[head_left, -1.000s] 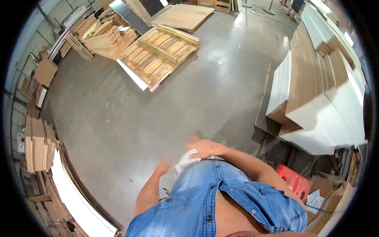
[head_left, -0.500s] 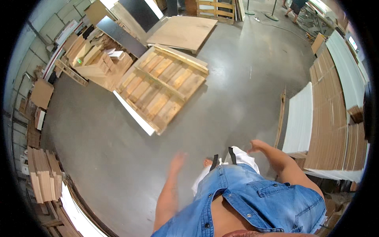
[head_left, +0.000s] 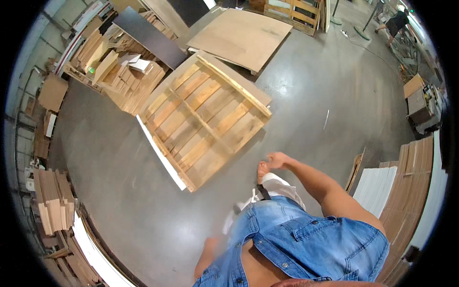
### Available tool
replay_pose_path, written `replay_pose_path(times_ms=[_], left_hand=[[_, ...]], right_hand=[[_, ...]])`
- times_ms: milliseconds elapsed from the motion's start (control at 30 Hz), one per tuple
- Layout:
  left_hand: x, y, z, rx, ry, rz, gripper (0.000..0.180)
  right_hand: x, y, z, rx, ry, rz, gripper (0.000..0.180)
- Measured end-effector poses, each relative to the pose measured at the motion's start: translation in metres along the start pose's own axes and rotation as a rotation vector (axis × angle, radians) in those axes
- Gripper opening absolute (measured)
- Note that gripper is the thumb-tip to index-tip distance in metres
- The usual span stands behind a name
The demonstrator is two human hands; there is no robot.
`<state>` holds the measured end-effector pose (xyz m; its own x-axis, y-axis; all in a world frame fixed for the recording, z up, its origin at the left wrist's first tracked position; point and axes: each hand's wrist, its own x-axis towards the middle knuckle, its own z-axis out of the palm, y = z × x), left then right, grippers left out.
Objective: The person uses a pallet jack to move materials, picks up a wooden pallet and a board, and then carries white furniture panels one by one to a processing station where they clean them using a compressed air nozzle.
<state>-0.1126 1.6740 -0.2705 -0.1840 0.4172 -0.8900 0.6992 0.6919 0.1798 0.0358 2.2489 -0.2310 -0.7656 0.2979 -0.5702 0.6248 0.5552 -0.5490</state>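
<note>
My right hand swings forward over the floor, just above my bare foot. It is a little blurred, its fingers loosely apart, and nothing shows in it. Of my left arm only a stretch beside my shirt is visible; the hand itself is out of sight. Ahead of me, a wooden pallet with light slats lies on brown board. A white strip runs along its left edge. Neither hand touches the pallet.
Stacked brown and white sheets stand at my right. Behind the pallet lies a wide brown board. A bin of wood offcuts sits far left, more panels near left. A person is at the far right.
I have stepped forward, so the pallet looks nearer. My right hand has swung forward and inward; my left arm has swung back, taking its hand out of sight.
</note>
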Motion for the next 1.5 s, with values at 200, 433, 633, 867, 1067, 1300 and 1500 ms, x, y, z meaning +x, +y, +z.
replay_pose_path(times_ms=[200,433,633,867,1067,1300,1500], left_hand=[[0.112,0.041,-0.121,-0.112,0.222,0.064,0.038],[0.309,0.183,-0.408,-0.232,0.346,0.211,0.064],[0.356,0.370,-0.630,-0.696,0.589,0.510,0.050],[0.374,0.460,-0.601,-0.447,0.633,0.141,0.057],[0.330,0.478,-0.517,-0.465,0.164,0.138,0.066],[0.246,0.478,-0.446,-0.692,0.240,-0.158,0.059],[0.230,0.434,-0.296,-0.471,0.321,-0.184,0.068]], right_hand=[[0.029,0.050,-0.159,0.235,0.235,0.163,0.068],[0.000,0.155,-0.210,0.280,0.278,0.576,0.069],[-0.028,0.270,-0.240,0.423,0.148,0.782,0.076],[0.022,0.393,-0.300,0.515,0.312,0.655,0.069],[0.058,0.459,-0.354,0.581,0.146,0.560,0.070],[0.195,0.523,-0.339,0.000,-0.138,0.366,0.072],[0.358,0.420,-0.233,0.012,-0.118,-0.089,0.055]])
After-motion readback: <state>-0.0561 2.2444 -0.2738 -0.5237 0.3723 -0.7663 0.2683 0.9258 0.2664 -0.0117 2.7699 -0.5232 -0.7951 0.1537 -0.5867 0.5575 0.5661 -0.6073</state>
